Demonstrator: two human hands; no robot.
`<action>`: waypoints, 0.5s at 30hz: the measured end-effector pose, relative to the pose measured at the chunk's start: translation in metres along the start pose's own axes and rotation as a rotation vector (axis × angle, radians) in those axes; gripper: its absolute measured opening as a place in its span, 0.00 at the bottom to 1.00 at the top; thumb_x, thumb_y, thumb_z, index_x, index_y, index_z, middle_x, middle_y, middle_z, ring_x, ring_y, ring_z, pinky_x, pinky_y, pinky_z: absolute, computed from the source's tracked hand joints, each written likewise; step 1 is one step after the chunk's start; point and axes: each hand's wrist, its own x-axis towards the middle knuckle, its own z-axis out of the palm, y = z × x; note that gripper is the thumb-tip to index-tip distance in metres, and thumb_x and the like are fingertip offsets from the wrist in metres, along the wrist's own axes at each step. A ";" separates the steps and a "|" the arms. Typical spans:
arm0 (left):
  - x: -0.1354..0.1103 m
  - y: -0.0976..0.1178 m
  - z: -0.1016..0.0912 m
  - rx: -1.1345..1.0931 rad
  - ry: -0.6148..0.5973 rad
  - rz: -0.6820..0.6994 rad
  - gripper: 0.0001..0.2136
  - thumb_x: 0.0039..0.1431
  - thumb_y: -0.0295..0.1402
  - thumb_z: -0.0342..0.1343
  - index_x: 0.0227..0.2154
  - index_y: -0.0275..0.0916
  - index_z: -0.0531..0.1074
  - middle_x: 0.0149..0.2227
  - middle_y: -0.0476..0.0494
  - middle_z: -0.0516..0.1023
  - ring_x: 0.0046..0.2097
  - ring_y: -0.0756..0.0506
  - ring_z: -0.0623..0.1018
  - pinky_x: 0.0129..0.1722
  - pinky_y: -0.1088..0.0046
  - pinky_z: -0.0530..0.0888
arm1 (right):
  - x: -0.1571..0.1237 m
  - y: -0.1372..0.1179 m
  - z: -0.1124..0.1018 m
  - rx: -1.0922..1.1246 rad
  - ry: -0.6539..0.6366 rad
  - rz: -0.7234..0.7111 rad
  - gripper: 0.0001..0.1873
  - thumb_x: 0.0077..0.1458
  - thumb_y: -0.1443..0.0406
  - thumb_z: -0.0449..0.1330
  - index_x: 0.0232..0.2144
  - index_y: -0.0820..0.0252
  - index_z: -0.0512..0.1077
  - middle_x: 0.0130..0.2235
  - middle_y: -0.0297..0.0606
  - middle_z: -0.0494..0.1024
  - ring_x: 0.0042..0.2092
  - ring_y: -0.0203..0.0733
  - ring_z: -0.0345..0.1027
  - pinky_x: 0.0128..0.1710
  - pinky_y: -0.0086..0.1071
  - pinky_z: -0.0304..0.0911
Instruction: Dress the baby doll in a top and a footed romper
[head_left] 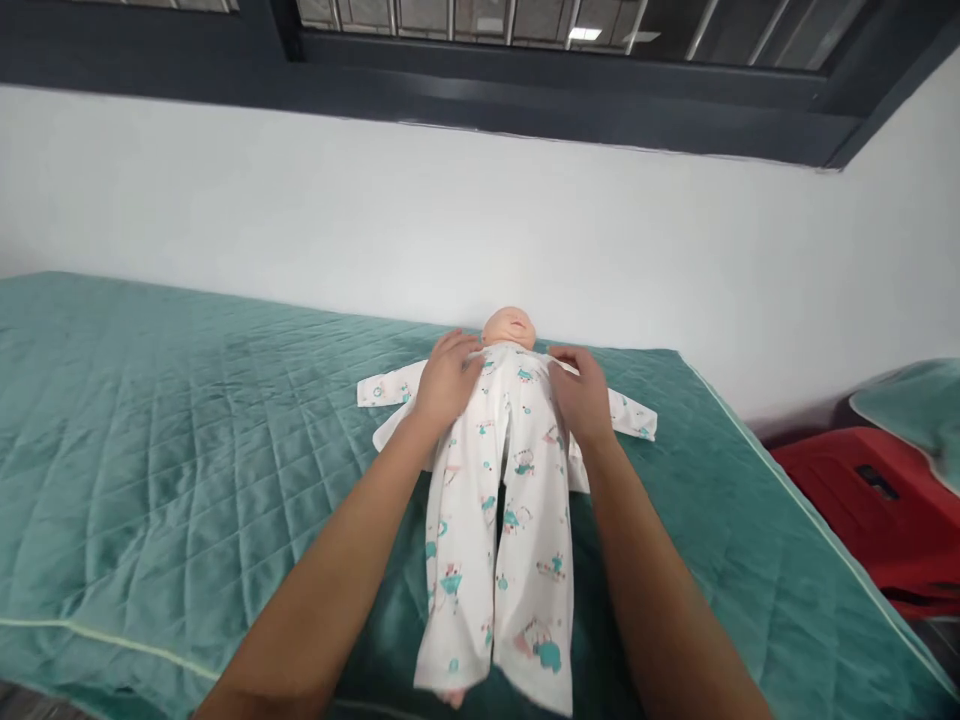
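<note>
A baby doll (510, 326) lies on its back on the bed, its head against the wall. White printed baby trousers (529, 500) cover its front from the chest down, and one toe shows below a cuff. Under them is a white printed top, its sleeve (634, 413) stretched out to the side. My left hand (451, 378) has its bent fingers and thumb at one side of the trousers' waistband. Curled at the opposite side of the waistband is my right hand (581, 392). The cloth between the fingers is mostly hidden.
The doll rests on a green quilted bed cover (225, 430) with a pale piped edge. Behind stands a white wall (315, 210) below a dark window frame (525, 95). A red plastic chair (862, 490) is beside the bed at right.
</note>
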 end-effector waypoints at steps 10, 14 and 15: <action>0.034 -0.024 0.000 -0.058 -0.360 -0.173 0.09 0.62 0.42 0.54 0.36 0.42 0.73 0.56 0.43 0.76 0.63 0.39 0.68 0.66 0.57 0.62 | 0.035 0.038 0.003 -0.012 -0.338 0.073 0.14 0.56 0.53 0.62 0.30 0.56 0.68 0.52 0.40 0.79 0.52 0.47 0.71 0.55 0.42 0.59; 0.035 -0.021 -0.014 -0.133 -0.557 -0.229 0.09 0.63 0.43 0.53 0.35 0.43 0.70 0.62 0.46 0.72 0.64 0.39 0.68 0.64 0.60 0.65 | 0.038 0.038 -0.001 0.026 -0.453 0.025 0.15 0.58 0.53 0.60 0.26 0.56 0.67 0.54 0.39 0.78 0.56 0.48 0.69 0.57 0.42 0.59; 0.036 -0.021 -0.017 -0.145 -0.590 -0.243 0.10 0.63 0.43 0.53 0.34 0.43 0.70 0.63 0.46 0.70 0.64 0.39 0.68 0.64 0.61 0.65 | 0.039 0.039 -0.002 0.035 -0.478 0.025 0.15 0.58 0.53 0.59 0.26 0.56 0.68 0.56 0.38 0.77 0.57 0.49 0.68 0.58 0.43 0.58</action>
